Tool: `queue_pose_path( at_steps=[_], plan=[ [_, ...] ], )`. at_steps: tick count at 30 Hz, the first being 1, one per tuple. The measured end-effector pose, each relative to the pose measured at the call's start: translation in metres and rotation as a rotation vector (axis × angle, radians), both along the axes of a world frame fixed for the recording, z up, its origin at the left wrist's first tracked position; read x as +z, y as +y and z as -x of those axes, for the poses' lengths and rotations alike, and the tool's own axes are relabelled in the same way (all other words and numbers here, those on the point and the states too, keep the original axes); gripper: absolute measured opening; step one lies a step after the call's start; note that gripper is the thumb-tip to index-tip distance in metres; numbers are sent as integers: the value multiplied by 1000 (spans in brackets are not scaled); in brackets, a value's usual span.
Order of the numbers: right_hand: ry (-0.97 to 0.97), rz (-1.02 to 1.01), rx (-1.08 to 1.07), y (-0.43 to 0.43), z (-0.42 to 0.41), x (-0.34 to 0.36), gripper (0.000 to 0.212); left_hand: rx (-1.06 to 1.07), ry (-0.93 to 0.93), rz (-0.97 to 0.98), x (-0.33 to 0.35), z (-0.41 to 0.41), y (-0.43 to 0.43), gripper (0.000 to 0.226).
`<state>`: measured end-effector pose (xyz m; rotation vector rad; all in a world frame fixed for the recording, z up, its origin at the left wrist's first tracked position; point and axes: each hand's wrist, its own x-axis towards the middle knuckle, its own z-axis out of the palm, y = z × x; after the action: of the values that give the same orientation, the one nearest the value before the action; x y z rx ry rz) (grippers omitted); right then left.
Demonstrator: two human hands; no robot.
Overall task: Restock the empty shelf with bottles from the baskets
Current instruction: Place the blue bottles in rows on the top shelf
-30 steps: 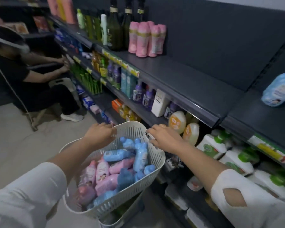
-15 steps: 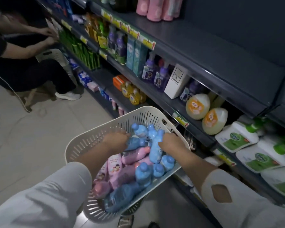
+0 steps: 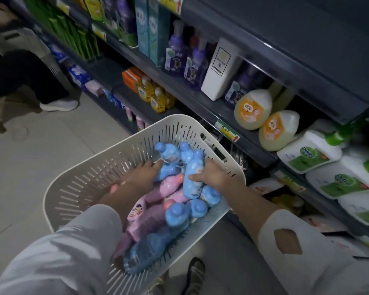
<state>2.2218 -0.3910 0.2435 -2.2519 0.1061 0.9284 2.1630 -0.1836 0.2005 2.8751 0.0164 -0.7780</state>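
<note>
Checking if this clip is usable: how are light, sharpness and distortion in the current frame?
Head view: dim overall, lower shelves in deep shadow. Head view: the right hand and the blue bottle it holds are fairly sharp, and the Dettol label is readable. Head view: the near sleeves are soft, and the wide lens bows the shelf edge, which carries a glare line.

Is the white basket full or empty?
Partly full: blue bottles and pink bottles heap on one side of the basket; the rest is bare.
</note>
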Motion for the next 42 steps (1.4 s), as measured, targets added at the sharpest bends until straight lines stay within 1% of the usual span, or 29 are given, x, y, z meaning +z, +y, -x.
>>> queue_pose_path(
  at_steps=[2,5,8,11,13,15,17,20,23,25,27,29,31,36,39,42],
  plan=[
    [-19,16,13,2,1,5,69,-12,-12,15,4,-1,1,77],
    [-80,46,50,4,5,14,73,-4,-32,111,21,0,4,73],
    [-170,74,76,9,7,30,69,138,-78,293,49,3,6,77],
    [-237,79,85,14,4,58,60,266,-138,477,79,1,13,74],
    [-280,37,52,16,3,80,60,324,-142,634,101,-1,17,79],
    [-324,-33,-21,16,1,103,63,383,-137,852,126,-3,17,81],
    [-386,-95,-83,14,0,128,69,404,-128,1000,152,-7,12,72],
    [-485,-195,-169,4,-2,164,72,360,-130,1136,190,-17,1,57],
    [-618,-223,-258,-14,-3,203,66,280,-157,1204,225,-31,-13,52],
    [-700,-224,-310,-32,-3,229,52,211,-208,1220,251,-42,-31,47],
    [-775,-239,-345,-54,-4,254,45,149,-271,1220,278,-53,-55,51],
    [-845,-243,-379,-80,-4,275,45,89,-331,1238,304,-64,-83,54],
    [-905,-249,-428,-107,-4,294,47,34,-366,1269,323,-73,-113,50],
    [-983,-235,-545,-178,-4,324,46,-117,-432,1269,358,-92,-194,50],
    [-982,-206,-601,-228,-8,331,51,-214,-412,1272,371,-104,-243,52],
    [-989,-180,-630,-280,-12,337,49,-277,-391,1248,376,-117,-289,52]
  ],
)
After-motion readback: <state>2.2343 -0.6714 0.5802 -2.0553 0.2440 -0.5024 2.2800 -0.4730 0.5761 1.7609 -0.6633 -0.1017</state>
